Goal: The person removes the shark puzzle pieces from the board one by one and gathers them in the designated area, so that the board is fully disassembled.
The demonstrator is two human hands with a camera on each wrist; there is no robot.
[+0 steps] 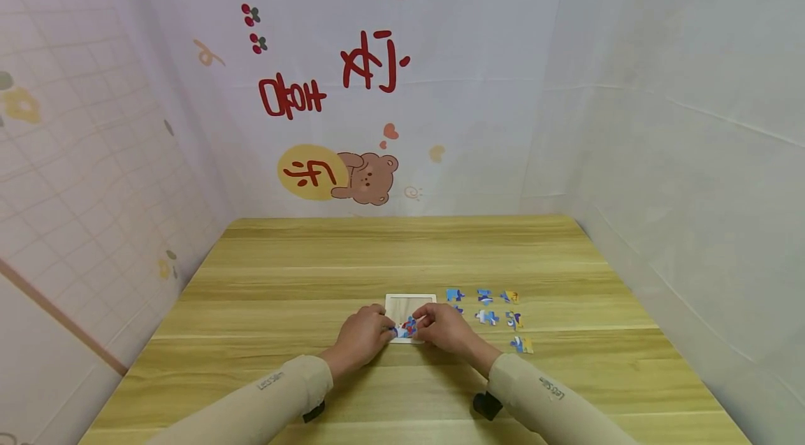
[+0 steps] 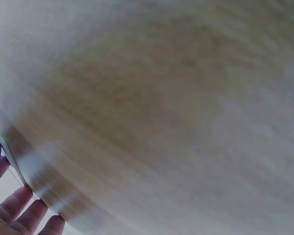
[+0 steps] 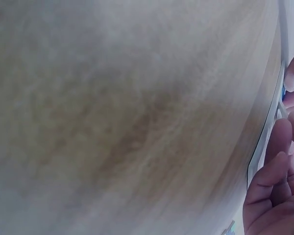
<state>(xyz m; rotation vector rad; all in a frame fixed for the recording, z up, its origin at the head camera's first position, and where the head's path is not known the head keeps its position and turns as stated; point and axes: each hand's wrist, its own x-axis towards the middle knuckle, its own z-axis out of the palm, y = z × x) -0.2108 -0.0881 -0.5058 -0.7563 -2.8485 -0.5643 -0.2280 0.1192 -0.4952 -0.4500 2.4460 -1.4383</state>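
Note:
A small pale wooden puzzle tray (image 1: 391,308) lies on the table between the two hands, with several joined or overlapping blue, white and red jigsaw pieces (image 1: 402,330) at its near side. My left hand (image 1: 365,334) is at the tray's near left, its fingertips against the rim and the pieces; its exact hold is hidden. From the right, my right hand (image 1: 445,328) reaches over the tray and pinches a jigsaw piece between bent thumb and fingers. In the right wrist view the right fingers (image 3: 280,134) nearly meet the left fingertips, with a bit of blue beside them.
Right of the tray, loose jigsaw pieces lie in rough rows, among them a blue one (image 1: 455,295), a white-and-blue one (image 1: 487,317) and a yellow one (image 1: 522,344). The wooden table (image 1: 283,270) meets printed cloth walls (image 1: 465,151) at the back and sides.

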